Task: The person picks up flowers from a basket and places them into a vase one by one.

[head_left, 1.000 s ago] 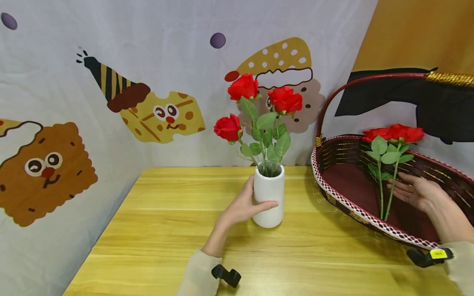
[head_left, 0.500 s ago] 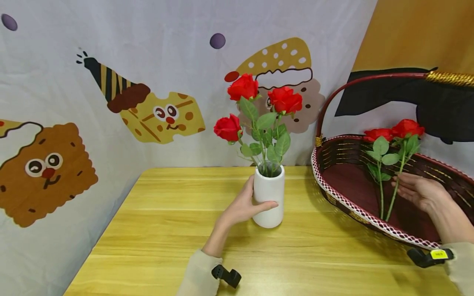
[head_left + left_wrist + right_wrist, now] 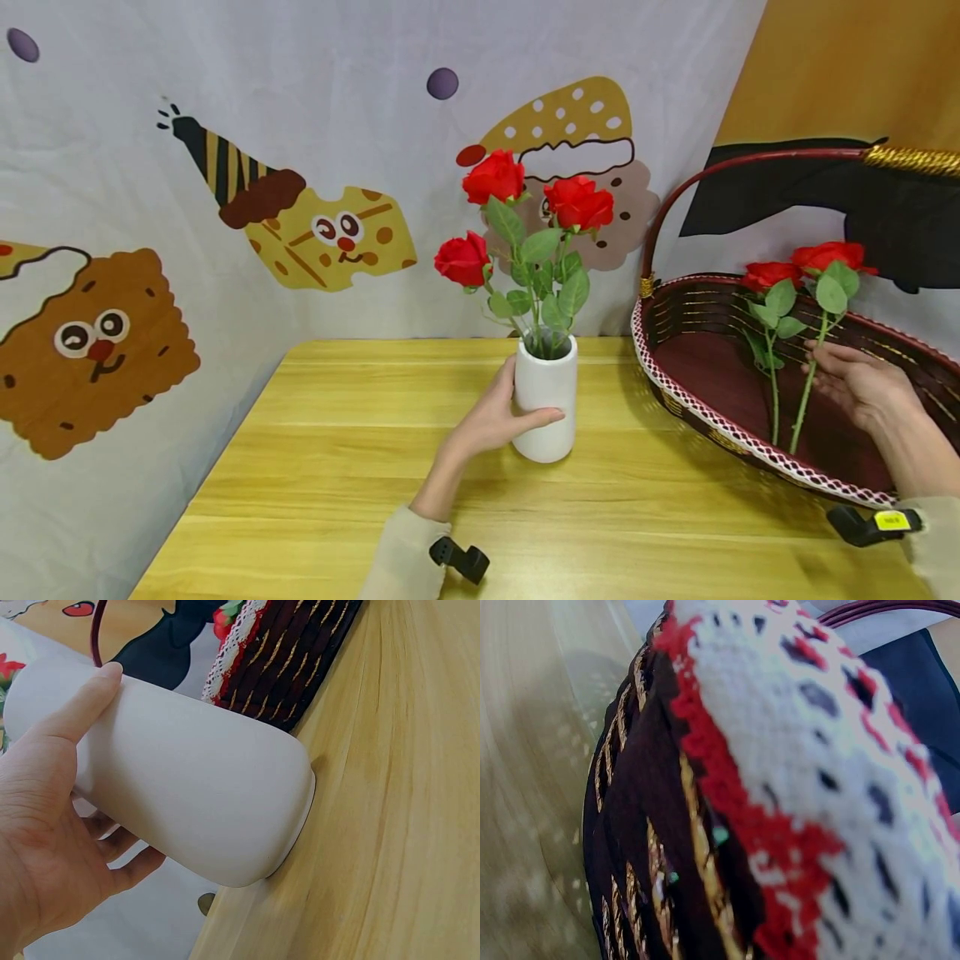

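My left hand grips a white vase on the table, thumb across its front and fingers round its far side. The left wrist view shows the vase close up, its base at the wood. Three red roses with green leaves stand in it. Over the basket at the right, my right hand pinches the stem of a red rose. A second rose leans just left of it, its stem in the basket. In the right wrist view, the basket's rim hides the hand.
The dark red woven basket has white-and-red lace trim and a tall arched handle. The wooden table meets a cloth backdrop with cartoon prints behind.
In the basket, the rose at my right hand has turned and shifted right, away from the other rose. My right hand has moved slightly right. The left hand and vase stay put.
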Demonstrator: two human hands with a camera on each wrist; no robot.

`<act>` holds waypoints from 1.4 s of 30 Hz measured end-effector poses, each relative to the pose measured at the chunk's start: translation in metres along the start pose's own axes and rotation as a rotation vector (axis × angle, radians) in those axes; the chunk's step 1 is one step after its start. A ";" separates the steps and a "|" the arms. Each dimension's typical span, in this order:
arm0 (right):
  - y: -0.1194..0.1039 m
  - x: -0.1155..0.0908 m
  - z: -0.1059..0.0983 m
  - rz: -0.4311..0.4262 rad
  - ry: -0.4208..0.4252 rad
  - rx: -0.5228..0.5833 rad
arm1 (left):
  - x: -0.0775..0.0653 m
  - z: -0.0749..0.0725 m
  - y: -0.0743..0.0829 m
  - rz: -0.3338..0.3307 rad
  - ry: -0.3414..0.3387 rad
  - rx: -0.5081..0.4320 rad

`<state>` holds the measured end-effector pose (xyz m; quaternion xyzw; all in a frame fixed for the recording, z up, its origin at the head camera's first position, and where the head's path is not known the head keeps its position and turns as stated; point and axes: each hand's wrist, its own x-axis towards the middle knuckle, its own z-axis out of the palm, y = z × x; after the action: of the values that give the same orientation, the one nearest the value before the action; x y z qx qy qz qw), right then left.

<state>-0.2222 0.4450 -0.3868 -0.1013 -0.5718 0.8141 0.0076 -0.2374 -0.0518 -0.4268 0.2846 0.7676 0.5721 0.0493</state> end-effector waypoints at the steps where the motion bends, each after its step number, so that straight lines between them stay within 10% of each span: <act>1: 0.000 0.000 0.001 -0.021 0.029 -0.011 | 0.000 0.000 0.000 0.001 -0.002 -0.002; 42: -0.020 -0.024 0.053 -0.349 0.132 0.203 | 0.000 0.001 -0.001 0.001 -0.002 0.005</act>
<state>-0.2103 0.3992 -0.3476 -0.0525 -0.4940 0.8455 0.1959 -0.2375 -0.0515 -0.4277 0.2859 0.7688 0.5700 0.0489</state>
